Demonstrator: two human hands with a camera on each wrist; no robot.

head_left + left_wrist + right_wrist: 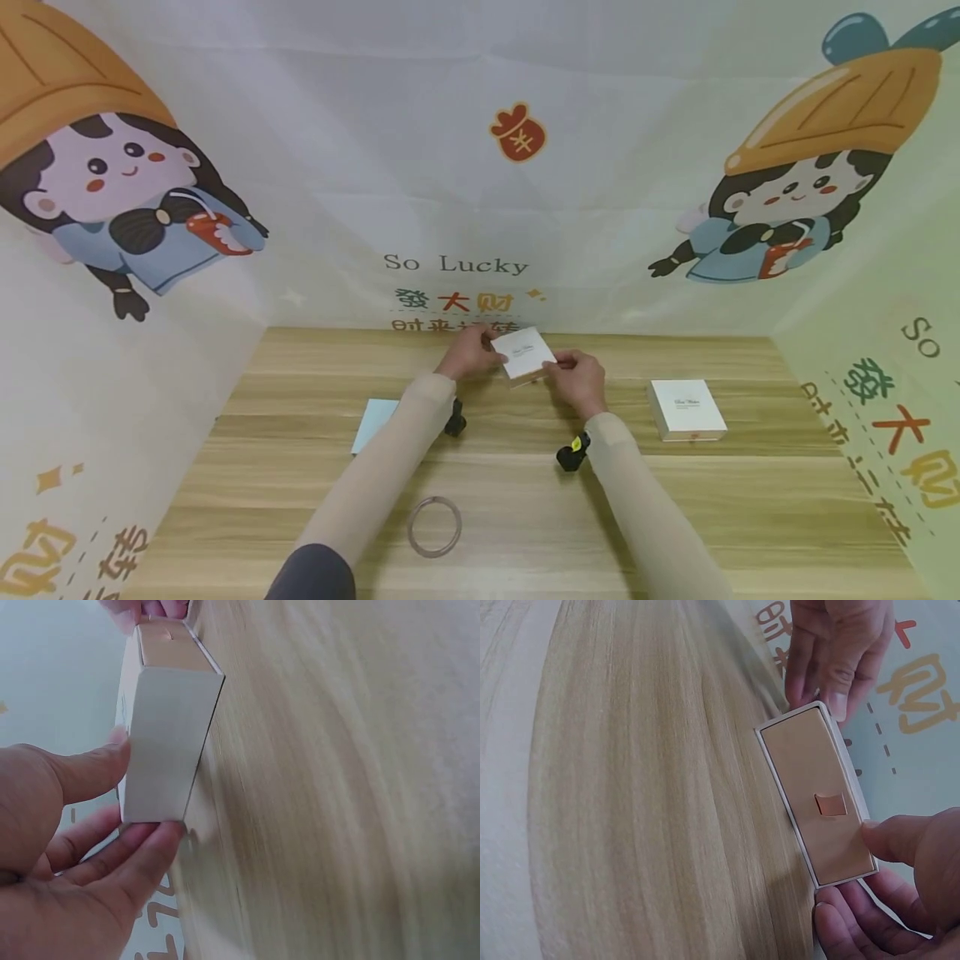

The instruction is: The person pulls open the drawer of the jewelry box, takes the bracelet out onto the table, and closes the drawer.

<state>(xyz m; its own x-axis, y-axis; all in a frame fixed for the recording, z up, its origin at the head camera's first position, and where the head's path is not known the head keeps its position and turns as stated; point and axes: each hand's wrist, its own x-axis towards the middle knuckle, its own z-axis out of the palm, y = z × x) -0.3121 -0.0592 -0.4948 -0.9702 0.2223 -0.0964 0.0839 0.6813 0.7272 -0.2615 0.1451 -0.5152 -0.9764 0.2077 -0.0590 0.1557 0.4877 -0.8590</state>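
Both hands grip a small white box (525,353) with printed script on its lid, near the back of the table. My left hand (472,350) holds its left side, thumb on the top face and fingers at the far edge. Across from it, my right hand (581,379) pinches the right corner, thumb above and fingers curled beneath. In the right wrist view, the box's side shows a tan drawer front (802,787) with a small copper-coloured pull tab (830,805). That drawer sits flush inside the white sleeve. The left wrist view shows a plain white side (169,746).
A second white box (686,408) lies to the right on the wooden table (510,500). A light blue flat item (373,423) is partly hidden behind the left forearm. A clear ring (435,527) lies near the front. A printed cloth (450,167) hangs behind the table.
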